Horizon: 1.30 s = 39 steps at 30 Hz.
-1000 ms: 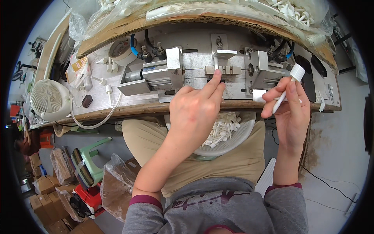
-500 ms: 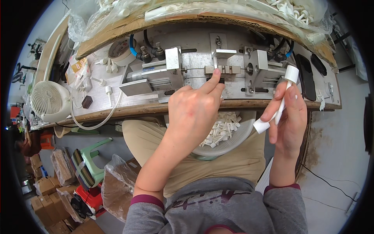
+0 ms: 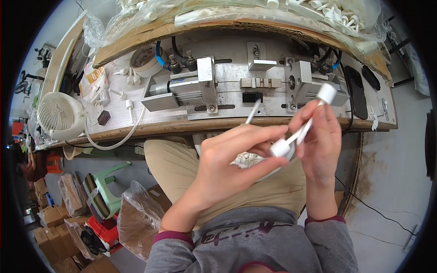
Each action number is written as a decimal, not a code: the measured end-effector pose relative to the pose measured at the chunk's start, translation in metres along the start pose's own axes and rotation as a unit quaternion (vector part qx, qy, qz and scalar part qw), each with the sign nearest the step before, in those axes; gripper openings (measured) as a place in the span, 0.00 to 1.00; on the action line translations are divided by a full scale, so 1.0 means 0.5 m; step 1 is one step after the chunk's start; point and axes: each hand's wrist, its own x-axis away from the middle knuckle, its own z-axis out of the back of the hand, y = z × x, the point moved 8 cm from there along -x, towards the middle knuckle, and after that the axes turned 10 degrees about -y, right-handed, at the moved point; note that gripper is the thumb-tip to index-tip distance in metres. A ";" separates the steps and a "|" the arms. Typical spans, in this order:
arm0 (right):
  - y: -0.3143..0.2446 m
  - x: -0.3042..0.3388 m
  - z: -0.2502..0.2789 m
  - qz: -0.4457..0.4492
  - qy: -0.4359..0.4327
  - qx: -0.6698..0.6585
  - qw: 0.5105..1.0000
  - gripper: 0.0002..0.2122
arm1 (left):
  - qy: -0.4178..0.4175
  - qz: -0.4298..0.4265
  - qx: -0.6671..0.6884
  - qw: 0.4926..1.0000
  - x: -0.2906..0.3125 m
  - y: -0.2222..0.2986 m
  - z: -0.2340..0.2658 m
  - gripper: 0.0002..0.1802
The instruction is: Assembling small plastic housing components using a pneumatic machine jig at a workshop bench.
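My right hand (image 3: 321,145) is closed on white plastic sticks with round caps. One white cap (image 3: 327,93) points up past its fingertips, and another white cap (image 3: 281,148) hangs lower, toward the left. My left hand (image 3: 230,159) has its thumb and forefinger at that lower cap. From behind its fingers a thin white stick (image 3: 253,112) pokes up; its other end is hidden. Beyond both hands stands a metal fixture with a small notched block (image 3: 260,83) in its middle, between two metal clamp units (image 3: 207,84) (image 3: 296,84).
A basket of white pieces (image 3: 246,159) rests at my lap, partly behind my hands. At the left of the bench are a small fan (image 3: 59,116), a tape roll (image 3: 145,61) and loose capped sticks (image 3: 129,107). A phone (image 3: 356,93) lies right. Cardboard (image 3: 236,27) overhangs the back.
My left hand has drawn back from the notched block toward my right hand, and a white stick now shows in it. My right hand has moved left. The white stick at the block is gone.
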 end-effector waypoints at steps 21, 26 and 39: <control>-0.079 0.011 0.012 0.150 -0.012 0.226 0.962 0.23 | -0.009 -0.012 -0.526 0.851 -0.066 -0.041 0.001 0.14; -0.087 0.021 -0.012 0.150 -0.027 0.315 0.937 0.17 | -0.014 -0.010 -0.514 0.858 -0.066 -0.039 0.003 0.15; 0.009 -0.020 -0.099 0.211 -0.148 0.705 0.661 0.13 | -0.144 0.033 -0.348 0.926 0.036 -0.037 -0.020 0.14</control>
